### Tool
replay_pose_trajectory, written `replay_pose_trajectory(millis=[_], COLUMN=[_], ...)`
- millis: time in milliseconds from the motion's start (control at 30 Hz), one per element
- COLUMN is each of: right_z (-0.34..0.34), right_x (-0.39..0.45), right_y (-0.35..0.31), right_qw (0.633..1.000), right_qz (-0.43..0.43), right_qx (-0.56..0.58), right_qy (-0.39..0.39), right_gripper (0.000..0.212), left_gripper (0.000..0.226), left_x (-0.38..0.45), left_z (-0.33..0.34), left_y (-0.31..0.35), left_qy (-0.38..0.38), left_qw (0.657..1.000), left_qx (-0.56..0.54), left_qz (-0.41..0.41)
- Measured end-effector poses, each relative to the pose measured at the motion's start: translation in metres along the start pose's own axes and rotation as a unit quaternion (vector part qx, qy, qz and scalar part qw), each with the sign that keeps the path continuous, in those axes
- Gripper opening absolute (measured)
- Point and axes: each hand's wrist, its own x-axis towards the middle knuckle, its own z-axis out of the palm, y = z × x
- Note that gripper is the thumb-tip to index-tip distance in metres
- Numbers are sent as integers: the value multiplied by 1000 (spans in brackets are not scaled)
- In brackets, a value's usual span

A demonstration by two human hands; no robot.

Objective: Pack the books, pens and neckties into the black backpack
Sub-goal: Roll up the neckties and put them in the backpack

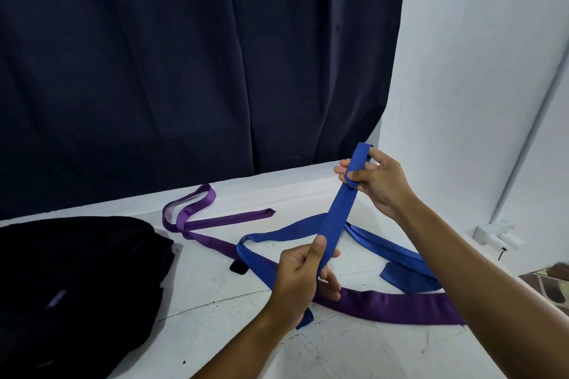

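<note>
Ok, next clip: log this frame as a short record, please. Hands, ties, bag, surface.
left hand: grips the blue necktie low on its raised stretch
right hand: pinches the blue necktie's folded top end
blue necktie: taut between both hands, the rest trailing on the table
purple necktie: loose on the table, crossing under the blue one
black backpack: left, on the table, no tie inside visible
table: white, scuffed
backdrop: dark curtain

The backpack (77, 280) lay at the bench's (215, 332) left. Two neckties sprawled to its right, one necktie (385, 304) crossing under the other necktie (400, 252). A curtain (184, 55) hung behind.
</note>
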Motion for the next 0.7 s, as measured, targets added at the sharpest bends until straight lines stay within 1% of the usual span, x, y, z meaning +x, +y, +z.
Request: replay_pose_trajectory(millis=[33,133,167,200,267,367,467,567,700], right_z=[0,-3,-5,-6,-10,-15,-20,-23,-28], right_x=[1,3,4,4,5,4,1,-1,-1], right_y=[2,8,10,12,16,21,26,30,32], right_qw=[1000,996,995,994,992,987,980,975,977], right_qz=[-15,-47,-54,-60,-66,-69,-75,-78,-72], right_qx=[-21,-63,-74,-86,-106,-142,-185,-209,-201], right_qy=[9,31,36,39,36,27,12,5,18], right_gripper=[52,54,56,57,57,54,45,39,41], left_gripper=[58,40,38,41,42,38,45,52,57], left_x=[-1,-6,-7,-9,-10,-11,-11,-10,-9], left_z=[1,3,3,2,0,-6,-12,-18,-28], left_y=[1,4,6,10,19,39,56,69,82], left_qy=[16,58,63,64,61,43,1,-37,-82], left_qw=[1000,993,992,992,993,999,999,998,995], left_qx=[14,73,74,74,72,9,-46,-53,-61], left_qz=[14,72,79,81,71,23,-19,-23,-10])
